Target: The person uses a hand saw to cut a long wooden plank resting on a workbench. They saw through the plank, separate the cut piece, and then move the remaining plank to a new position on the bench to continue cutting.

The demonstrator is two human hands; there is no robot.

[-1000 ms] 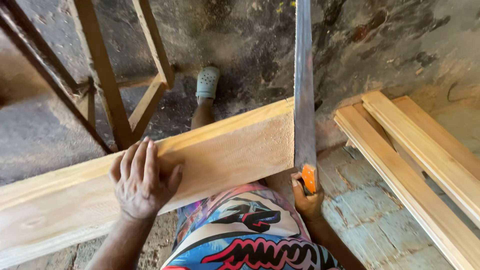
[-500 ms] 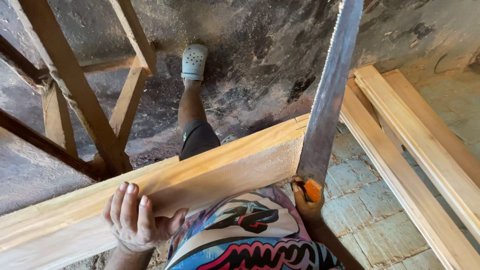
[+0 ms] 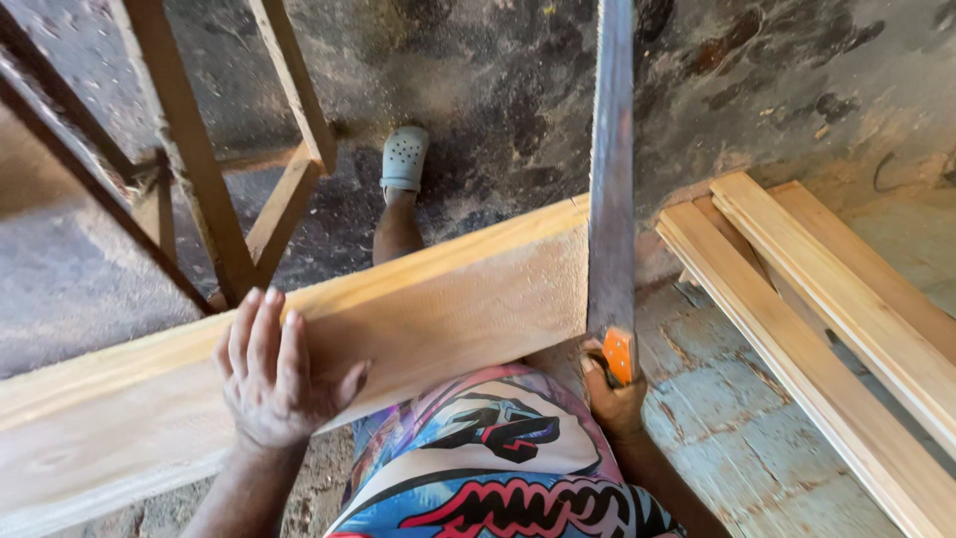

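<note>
left hand (image 3: 274,374) open, flat on the plank (image 3: 438,309), right hand (image 3: 612,394) gripping the handsaw (image 3: 610,189) — blade at plank's end

Left hand (image 3: 274,374) flat, right hand (image 3: 612,394) clenched

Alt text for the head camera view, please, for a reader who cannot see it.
Seen from above, a person's right hand grips the orange handle of a hand saw at the end of a pale wooden plank, while the left hand presses flat on it. More planks lie to the right, a wooden frame stands upper left.
</note>
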